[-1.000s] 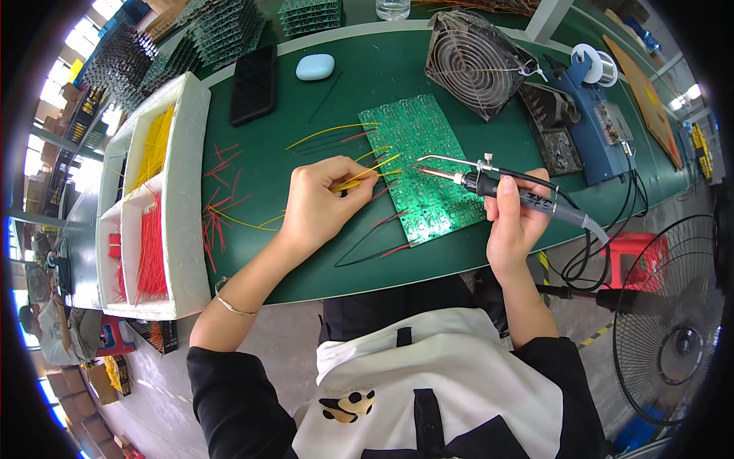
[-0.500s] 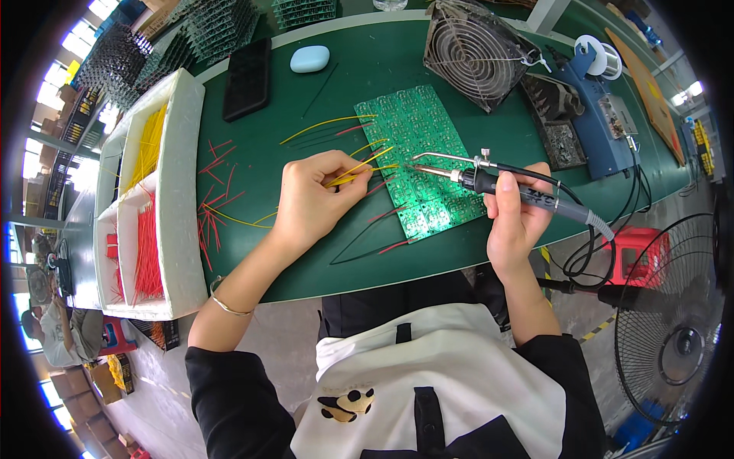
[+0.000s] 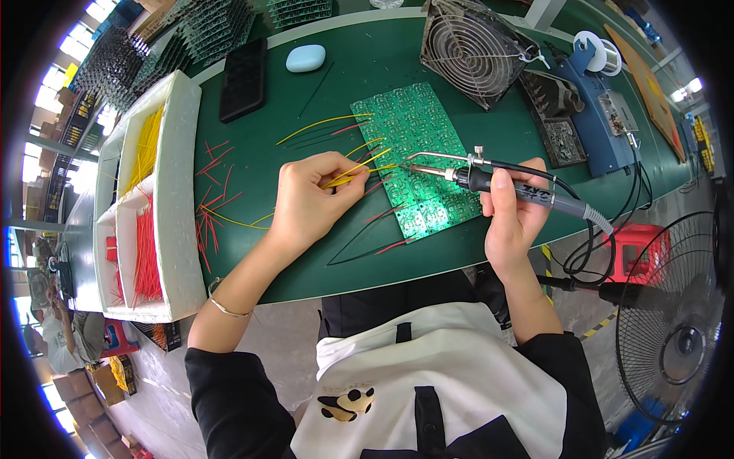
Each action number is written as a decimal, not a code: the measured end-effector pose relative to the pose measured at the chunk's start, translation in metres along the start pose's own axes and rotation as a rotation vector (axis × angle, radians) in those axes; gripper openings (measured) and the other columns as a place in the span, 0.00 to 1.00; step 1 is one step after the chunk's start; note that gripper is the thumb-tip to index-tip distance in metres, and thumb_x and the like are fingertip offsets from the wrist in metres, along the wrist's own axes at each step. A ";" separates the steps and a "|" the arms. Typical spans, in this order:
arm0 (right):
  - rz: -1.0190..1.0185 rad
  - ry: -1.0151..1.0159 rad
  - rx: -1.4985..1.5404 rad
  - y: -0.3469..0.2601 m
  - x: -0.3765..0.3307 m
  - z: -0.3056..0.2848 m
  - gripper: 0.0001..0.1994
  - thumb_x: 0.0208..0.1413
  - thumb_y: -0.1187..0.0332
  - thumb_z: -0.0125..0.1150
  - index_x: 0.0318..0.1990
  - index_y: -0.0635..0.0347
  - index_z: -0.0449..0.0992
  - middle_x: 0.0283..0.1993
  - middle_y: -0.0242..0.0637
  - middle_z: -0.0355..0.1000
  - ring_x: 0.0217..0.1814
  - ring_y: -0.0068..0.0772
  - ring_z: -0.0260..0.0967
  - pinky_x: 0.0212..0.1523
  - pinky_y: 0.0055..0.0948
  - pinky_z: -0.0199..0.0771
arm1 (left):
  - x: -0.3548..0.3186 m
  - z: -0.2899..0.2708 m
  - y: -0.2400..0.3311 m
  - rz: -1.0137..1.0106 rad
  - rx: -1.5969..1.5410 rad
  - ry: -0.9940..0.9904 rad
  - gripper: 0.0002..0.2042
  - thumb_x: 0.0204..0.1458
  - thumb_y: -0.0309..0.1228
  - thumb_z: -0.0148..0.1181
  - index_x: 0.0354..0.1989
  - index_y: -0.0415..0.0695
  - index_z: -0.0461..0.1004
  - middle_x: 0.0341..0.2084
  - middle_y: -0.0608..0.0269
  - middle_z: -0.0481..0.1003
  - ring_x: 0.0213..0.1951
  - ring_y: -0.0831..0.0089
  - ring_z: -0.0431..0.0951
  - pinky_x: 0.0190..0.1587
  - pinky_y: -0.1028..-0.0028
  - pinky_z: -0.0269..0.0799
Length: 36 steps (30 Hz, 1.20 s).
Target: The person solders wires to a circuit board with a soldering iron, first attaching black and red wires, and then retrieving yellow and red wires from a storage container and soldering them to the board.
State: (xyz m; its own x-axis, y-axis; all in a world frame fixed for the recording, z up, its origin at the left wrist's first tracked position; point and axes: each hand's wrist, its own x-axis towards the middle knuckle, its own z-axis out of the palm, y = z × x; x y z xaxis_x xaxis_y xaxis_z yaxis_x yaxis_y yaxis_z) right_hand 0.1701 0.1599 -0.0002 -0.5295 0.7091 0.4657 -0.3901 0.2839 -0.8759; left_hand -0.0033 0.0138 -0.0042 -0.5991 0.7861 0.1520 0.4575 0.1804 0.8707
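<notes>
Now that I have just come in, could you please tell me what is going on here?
A person is working over a green circuit board. The left hand pinches yellow wires by the board's left edge. The right hand holds a soldering iron, its tip close to a wire's end; whether they touch is unclear. A white box of red and yellow wires stands left.

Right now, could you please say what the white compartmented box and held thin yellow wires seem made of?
White compartmented box: probably matte foam, given its thick, dull walls. Thin yellow wires: likely smooth plastic outside, given their even, bright colour.
</notes>
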 end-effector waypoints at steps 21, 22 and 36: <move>-0.019 -0.024 -0.027 0.002 -0.001 -0.001 0.05 0.56 0.73 0.49 0.31 0.64 0.62 0.28 0.29 0.56 0.18 0.14 0.55 0.17 0.16 0.55 | 0.000 0.001 0.000 0.009 -0.003 0.011 0.02 0.46 0.21 0.59 0.27 0.34 0.76 0.18 0.71 0.71 0.21 0.92 0.64 0.21 0.88 0.57; -0.045 -0.030 -0.048 0.003 0.000 -0.001 0.05 0.56 0.73 0.49 0.31 0.64 0.63 0.28 0.29 0.56 0.18 0.14 0.56 0.17 0.16 0.55 | 0.000 0.000 0.001 0.010 0.002 0.011 0.02 0.46 0.21 0.59 0.26 0.34 0.76 0.18 0.72 0.70 0.21 0.92 0.63 0.21 0.89 0.56; -0.108 -0.012 -0.158 0.010 -0.003 -0.005 0.06 0.56 0.73 0.50 0.31 0.65 0.63 0.28 0.30 0.56 0.18 0.14 0.55 0.17 0.16 0.56 | -0.002 0.001 0.002 0.026 0.010 0.019 0.02 0.45 0.21 0.59 0.25 0.35 0.75 0.17 0.73 0.70 0.20 0.93 0.61 0.19 0.89 0.54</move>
State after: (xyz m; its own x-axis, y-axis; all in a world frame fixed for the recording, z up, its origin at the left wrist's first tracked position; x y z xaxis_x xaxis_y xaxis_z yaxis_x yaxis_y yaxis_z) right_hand 0.1716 0.1635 -0.0106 -0.5001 0.6618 0.5586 -0.3226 0.4562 -0.8293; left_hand -0.0010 0.0130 -0.0032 -0.5991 0.7795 0.1831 0.4794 0.1660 0.8617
